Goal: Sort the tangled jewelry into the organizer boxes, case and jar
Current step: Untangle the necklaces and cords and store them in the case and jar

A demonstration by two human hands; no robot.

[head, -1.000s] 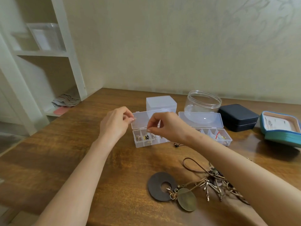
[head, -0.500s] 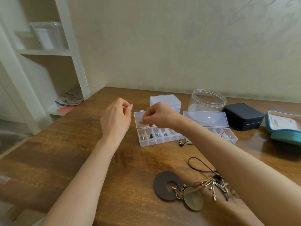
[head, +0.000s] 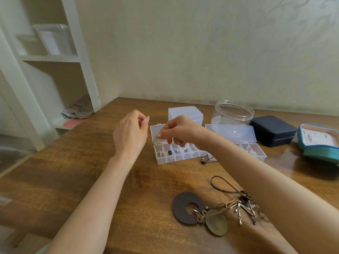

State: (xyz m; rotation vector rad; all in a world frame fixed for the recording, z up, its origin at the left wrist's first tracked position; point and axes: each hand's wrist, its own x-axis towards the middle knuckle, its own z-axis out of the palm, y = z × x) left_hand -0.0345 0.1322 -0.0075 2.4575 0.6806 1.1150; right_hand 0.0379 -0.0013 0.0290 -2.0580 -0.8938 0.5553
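Right grip (head: 180, 131) still over open organizer box (head: 176, 159)

White shelf unit (head: 86, 70), crumpled papers (head: 78, 110)

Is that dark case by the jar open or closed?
Closed. The dark case has its lid lying flat on the base, with just a seam along the side; its inside is hidden.

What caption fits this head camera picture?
Right hand pinches a tiny piece over the open organizer box.
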